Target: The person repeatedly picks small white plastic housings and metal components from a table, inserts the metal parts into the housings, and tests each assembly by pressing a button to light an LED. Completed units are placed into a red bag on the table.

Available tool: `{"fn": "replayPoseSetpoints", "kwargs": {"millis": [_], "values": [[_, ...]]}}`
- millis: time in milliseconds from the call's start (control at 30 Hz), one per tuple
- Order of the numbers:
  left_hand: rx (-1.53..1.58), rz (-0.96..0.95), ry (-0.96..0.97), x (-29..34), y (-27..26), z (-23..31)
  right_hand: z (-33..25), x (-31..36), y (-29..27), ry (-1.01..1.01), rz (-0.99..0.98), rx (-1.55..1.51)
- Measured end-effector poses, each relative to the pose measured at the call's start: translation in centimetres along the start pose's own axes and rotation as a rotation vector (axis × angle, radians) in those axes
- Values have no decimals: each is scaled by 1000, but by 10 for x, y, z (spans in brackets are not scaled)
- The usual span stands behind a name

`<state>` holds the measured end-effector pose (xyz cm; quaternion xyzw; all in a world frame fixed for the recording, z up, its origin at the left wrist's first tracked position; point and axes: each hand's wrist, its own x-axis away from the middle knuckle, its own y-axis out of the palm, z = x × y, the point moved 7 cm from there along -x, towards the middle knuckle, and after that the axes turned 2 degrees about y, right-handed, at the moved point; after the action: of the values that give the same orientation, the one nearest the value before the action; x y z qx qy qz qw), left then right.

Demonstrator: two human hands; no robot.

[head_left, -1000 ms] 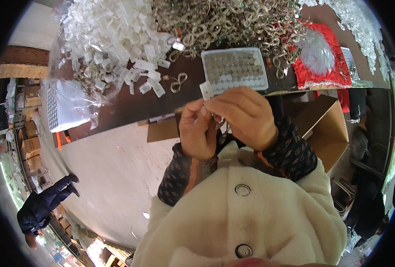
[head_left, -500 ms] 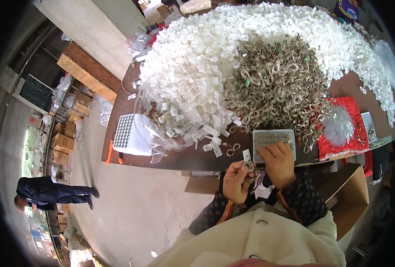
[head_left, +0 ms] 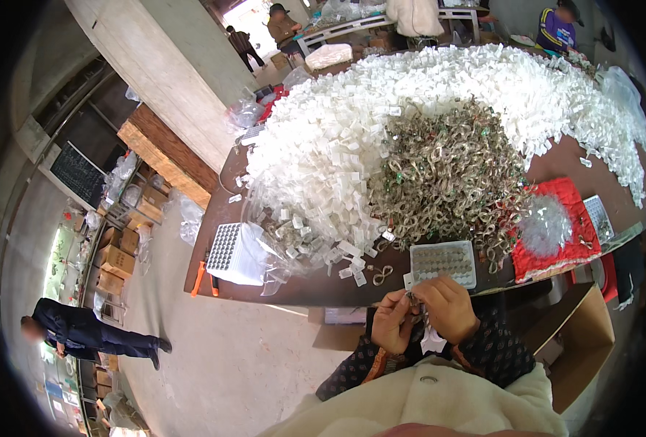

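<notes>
My left hand (head_left: 392, 320) and my right hand (head_left: 448, 306) are together just below the near edge of the brown table (head_left: 294, 288), pinching a small metal piece and a small white tag (head_left: 409, 280) between the fingertips. Right above my hands sits a clear compartment tray (head_left: 444, 263) with small metal parts in rows. Behind it lies a heap of metal rings (head_left: 447, 171), ringed by a big pile of white plastic tags (head_left: 337, 146). A loose metal ring (head_left: 383, 273) lies on the table near my left hand.
A second white grid tray (head_left: 232, 253) sits at the table's left end. A red cloth (head_left: 556, 233) with clear bags lies right. An open cardboard box (head_left: 578, 342) stands at lower right. A person in dark clothes (head_left: 83, 331) walks at left; other people (head_left: 283, 25) stand far back.
The view has pulled back and tilted up, so the whole table shows and my hands look smaller. Both hands stay together at the table's near edge, still working the small piece.
</notes>
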<state>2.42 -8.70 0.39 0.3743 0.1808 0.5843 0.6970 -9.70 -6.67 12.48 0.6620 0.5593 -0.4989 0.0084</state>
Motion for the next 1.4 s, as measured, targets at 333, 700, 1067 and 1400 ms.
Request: {"fn": "replayPoseSetpoints", "kwargs": {"millis": [333,700,1067,1400], "values": [[82,-126,-18,3,-2,-7,-12,4,-9,-58,-19,-16],[-776,-292,452,20,12,24,-51,8,-18,-213,-25,147],[151,-102,-153,47,11,10,-21,31,-33,294,61,-288],[240,-247,-274,49,29,13,-4,28,-1,689,-19,-643]]}}
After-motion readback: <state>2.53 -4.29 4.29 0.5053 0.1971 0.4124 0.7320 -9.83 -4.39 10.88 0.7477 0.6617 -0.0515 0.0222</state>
